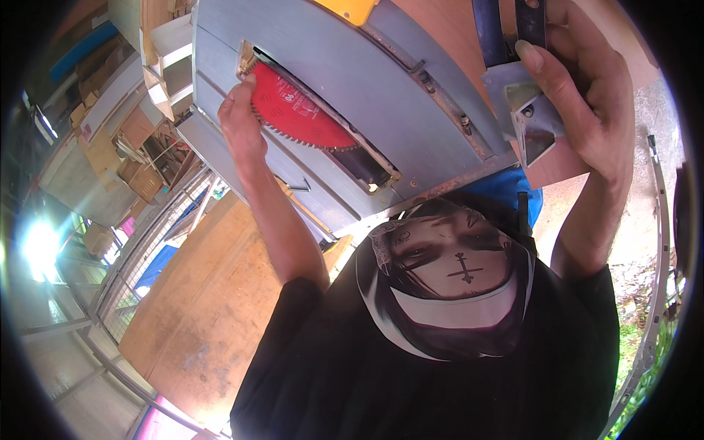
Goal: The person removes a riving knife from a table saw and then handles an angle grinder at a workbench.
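Note:
A red circular saw blade (293, 110) with pale teeth stands in the long slot of a grey saw table (345, 73). My left hand (242, 121) is closed at the blade's far left end, fingertips against its toothed edge. Just beyond those fingertips is a small piece of wood (247, 60) at the slot's end. On the right, my right hand (587, 88) grips a metal fence bracket (534, 128) with dark upright bars, thumb on the near side. The fingers behind it are partly hidden.
A rusty rail (447, 103) runs along the table's right part. Something yellow (348, 9) lies at the far edge. A large wooden board (198, 301) is at lower left, and wood scraps (139, 158) are piled beyond. Strong light glares from the left.

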The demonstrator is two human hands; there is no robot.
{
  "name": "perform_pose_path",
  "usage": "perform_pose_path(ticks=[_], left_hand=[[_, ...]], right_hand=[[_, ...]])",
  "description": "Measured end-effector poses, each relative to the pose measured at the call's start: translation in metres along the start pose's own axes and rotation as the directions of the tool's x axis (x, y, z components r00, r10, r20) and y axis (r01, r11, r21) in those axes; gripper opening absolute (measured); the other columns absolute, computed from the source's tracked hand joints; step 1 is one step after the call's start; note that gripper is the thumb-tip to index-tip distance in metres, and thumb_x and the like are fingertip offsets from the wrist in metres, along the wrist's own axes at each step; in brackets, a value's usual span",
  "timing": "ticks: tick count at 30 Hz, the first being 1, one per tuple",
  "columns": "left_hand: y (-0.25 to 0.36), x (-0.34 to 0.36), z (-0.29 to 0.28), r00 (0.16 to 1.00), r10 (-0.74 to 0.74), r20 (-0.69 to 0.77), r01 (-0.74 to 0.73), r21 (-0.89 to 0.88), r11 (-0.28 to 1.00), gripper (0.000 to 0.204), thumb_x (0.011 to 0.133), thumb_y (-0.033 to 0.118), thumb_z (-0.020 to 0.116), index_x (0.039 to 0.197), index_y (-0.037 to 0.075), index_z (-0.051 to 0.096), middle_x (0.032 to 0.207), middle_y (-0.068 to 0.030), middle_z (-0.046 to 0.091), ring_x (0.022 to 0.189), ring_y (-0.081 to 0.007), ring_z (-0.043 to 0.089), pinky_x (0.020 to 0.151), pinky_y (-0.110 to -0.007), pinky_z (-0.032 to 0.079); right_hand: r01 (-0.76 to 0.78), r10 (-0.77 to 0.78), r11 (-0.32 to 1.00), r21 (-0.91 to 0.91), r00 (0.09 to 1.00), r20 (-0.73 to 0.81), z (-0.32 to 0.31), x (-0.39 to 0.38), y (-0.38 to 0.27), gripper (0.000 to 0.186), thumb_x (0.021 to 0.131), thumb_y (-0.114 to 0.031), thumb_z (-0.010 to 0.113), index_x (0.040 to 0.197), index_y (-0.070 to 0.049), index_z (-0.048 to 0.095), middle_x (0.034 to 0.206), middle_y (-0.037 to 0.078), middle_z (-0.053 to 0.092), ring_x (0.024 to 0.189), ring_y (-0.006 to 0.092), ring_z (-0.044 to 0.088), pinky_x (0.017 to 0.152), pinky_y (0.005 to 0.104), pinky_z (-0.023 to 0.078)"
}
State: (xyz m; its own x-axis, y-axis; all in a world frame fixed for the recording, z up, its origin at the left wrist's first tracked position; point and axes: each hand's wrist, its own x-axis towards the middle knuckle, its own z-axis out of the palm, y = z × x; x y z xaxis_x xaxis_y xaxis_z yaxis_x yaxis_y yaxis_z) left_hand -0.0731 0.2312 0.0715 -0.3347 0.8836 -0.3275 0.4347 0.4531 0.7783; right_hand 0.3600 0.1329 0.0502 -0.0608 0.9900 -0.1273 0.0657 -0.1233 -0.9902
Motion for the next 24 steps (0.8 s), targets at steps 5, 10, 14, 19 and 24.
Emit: perform_pose_path(ticks=[5,10,14,19,24], left_hand=[[0.001,0.003,0.004,1.0,-0.008,0.002,0.008,-0.034,0.999,0.024,0.101,0.022,0.071,0.099,-0.002,0.075,0.087,-0.0014,0.072,0.075,-0.0083,0.062,0.068,-0.025,0.049],[0.002,0.007,0.005,1.0,0.003,0.016,-0.003,-0.041,0.999,0.028,0.101,0.019,0.069,0.11,-0.007,0.076,0.098,-0.0068,0.076,0.087,-0.0129,0.069,0.08,-0.027,0.055],[0.0,0.012,0.0,0.999,-0.03,0.038,0.029,0.029,0.999,0.039,0.104,0.022,0.065,0.126,-0.01,0.071,0.116,-0.015,0.077,0.104,-0.0221,0.074,0.097,-0.035,0.058],[-0.002,0.015,-0.002,0.997,-0.034,0.065,0.033,0.016,0.999,0.039,0.105,0.022,0.063,0.128,-0.01,0.07,0.117,-0.0161,0.077,0.104,-0.0226,0.074,0.096,-0.037,0.059],[-0.002,0.02,-0.002,0.996,-0.067,0.053,0.069,-0.05,0.996,0.034,0.103,0.017,0.066,0.123,-0.01,0.073,0.11,-0.0119,0.078,0.097,-0.0183,0.073,0.091,-0.031,0.057]], right_hand=[[0.001,-0.001,1.0,-0.005,1.0,0.003,0.0,-0.001,0.002,0.026,0.101,-0.005,0.062,0.124,0.006,0.058,0.093,0.01,0.072,0.083,0.0101,0.062,0.075,0.025,0.048],[0.003,-0.003,1.0,-0.011,1.0,0.004,-0.001,-0.002,0.004,0.026,0.101,-0.005,0.062,0.124,0.006,0.058,0.094,0.01,0.072,0.084,0.0102,0.063,0.075,0.025,0.048],[0.0,0.0,1.0,-0.01,1.0,0.004,-0.001,-0.002,0.005,0.027,0.101,-0.006,0.062,0.125,0.006,0.058,0.095,0.01,0.072,0.084,0.0102,0.063,0.076,0.0251,0.048],[0.004,-0.004,1.0,-0.013,1.0,0.006,-0.002,-0.003,0.007,0.027,0.102,-0.006,0.062,0.126,0.006,0.058,0.096,0.01,0.072,0.085,0.0103,0.063,0.076,0.0251,0.049],[0.004,-0.004,1.0,-0.017,1.0,0.006,-0.003,-0.003,0.008,0.028,0.102,-0.006,0.062,0.126,0.006,0.058,0.096,0.01,0.073,0.086,0.0103,0.063,0.077,0.0251,0.049]])
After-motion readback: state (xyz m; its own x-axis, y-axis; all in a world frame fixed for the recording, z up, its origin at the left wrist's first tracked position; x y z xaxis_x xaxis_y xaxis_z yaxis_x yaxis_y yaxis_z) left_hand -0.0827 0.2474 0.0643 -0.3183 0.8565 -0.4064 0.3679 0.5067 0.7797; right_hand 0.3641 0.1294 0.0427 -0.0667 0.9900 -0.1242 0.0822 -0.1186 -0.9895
